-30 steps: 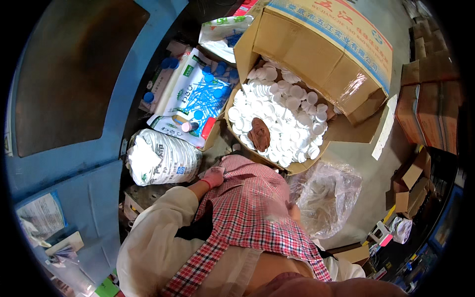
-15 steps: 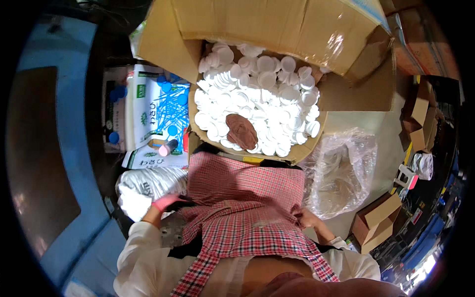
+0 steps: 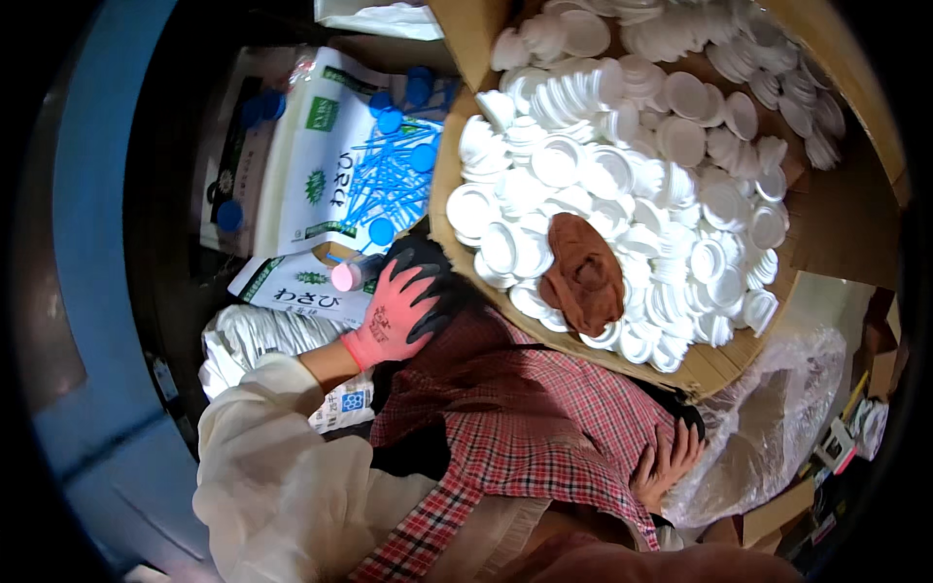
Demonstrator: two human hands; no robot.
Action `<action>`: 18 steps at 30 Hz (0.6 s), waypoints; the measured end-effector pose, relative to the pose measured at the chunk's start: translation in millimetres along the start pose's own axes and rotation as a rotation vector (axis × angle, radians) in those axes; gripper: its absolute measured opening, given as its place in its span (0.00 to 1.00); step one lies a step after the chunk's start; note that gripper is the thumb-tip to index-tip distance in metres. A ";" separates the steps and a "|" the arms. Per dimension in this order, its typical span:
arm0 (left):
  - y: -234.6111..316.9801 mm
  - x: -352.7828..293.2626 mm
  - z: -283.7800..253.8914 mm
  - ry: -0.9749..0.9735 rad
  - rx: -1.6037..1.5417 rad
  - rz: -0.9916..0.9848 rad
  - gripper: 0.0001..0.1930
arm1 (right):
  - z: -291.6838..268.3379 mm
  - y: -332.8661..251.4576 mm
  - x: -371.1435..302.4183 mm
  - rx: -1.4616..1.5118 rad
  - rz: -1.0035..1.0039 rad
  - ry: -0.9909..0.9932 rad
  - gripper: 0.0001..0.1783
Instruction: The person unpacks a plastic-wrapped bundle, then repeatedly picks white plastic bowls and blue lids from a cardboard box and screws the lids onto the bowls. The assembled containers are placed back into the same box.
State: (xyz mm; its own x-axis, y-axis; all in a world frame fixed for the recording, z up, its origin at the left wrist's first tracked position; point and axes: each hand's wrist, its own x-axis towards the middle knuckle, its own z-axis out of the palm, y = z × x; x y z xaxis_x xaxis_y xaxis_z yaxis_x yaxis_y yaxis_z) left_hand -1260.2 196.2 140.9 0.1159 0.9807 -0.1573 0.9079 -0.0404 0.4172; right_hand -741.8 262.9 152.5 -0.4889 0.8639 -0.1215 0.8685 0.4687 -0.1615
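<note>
My left hand point(image 3: 391, 321), in a pink glove with black fingers, lies flat with its fingers apart on dark cloth at my left knee. It is beside the box and holds nothing that I can see. My bare right hand point(image 3: 669, 461) rests spread on the red checked apron point(image 3: 544, 428) over my right leg. Before me stands a large open cardboard box point(image 3: 714, 374) full of white round plastic caps point(image 3: 641, 194). A crumpled brown cloth point(image 3: 583, 277) lies on the caps near the box's front edge.
Left of the box, printed white bags point(image 3: 316, 175) carry thin blue sticks point(image 3: 389, 180) and blue round caps point(image 3: 381, 230). A small pink-capped bottle point(image 3: 348, 276) is near my glove. A white sack point(image 3: 253, 335) lies nearer me. Clear plastic wrap point(image 3: 768, 418) is at the right.
My view has shifted closer to the box. My left hand has moved from the apron's left edge up to my knee; my right hand has gone from the apron's right edge to lying spread on it.
</note>
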 end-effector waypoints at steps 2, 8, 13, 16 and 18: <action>-10.7 -22.0 18.7 0.113 -0.159 -0.046 0.29 | 12.2 -15.2 -17.4 -0.082 0.002 0.065 0.19; -65.8 -56.9 43.4 0.599 -0.526 -0.106 0.24 | 20.7 -64.6 -38.3 -0.121 -0.048 0.184 0.16; -303.1 -74.5 108.8 0.116 -0.181 -0.784 0.23 | 29.8 -81.2 -50.0 -0.288 -0.017 0.233 0.13; -393.5 -78.7 176.6 -0.345 -0.215 -0.830 0.33 | 19.7 -95.8 -31.6 -0.116 0.097 0.217 0.13; -406.1 -73.5 202.1 -0.379 -0.212 -0.839 0.38 | 8.1 -121.5 -13.8 0.001 0.149 0.161 0.11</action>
State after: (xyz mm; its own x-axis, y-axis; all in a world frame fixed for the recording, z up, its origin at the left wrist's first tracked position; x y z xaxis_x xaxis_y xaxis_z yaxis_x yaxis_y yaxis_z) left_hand -1556.0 101.9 -197.8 -0.3849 0.5452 -0.7447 0.6664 0.7224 0.1845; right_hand -841.2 192.5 165.8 -0.3352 0.9420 0.0140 0.9302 0.3333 -0.1540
